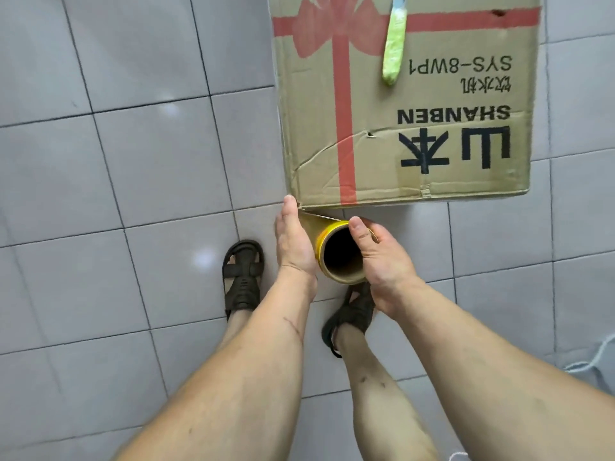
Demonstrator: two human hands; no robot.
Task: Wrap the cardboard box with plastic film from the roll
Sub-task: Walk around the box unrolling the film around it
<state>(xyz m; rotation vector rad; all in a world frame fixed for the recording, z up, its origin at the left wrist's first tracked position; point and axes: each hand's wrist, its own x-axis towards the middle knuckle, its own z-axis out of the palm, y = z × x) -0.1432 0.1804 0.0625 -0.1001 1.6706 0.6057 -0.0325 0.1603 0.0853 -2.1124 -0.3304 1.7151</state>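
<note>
A brown cardboard box (406, 104) with a red ribbon print and black lettering stands on the tiled floor at the upper right. Just below its near left corner I hold the roll of plastic film (339, 252) upright, its hollow cardboard core facing the camera. My right hand (379, 257) grips the roll, thumb on its top rim. My left hand (294, 241) lies with straight fingers against the roll's left side, fingertips at the box's corner. A short stretch of film (321, 217) runs from the roll to that corner.
A green and blue utility knife (394, 41) lies on top of the box. My two feet in dark sandals (243, 274) stand on the grey floor tiles (133, 161) just below the roll. A pale cord (595, 357) shows at the right edge.
</note>
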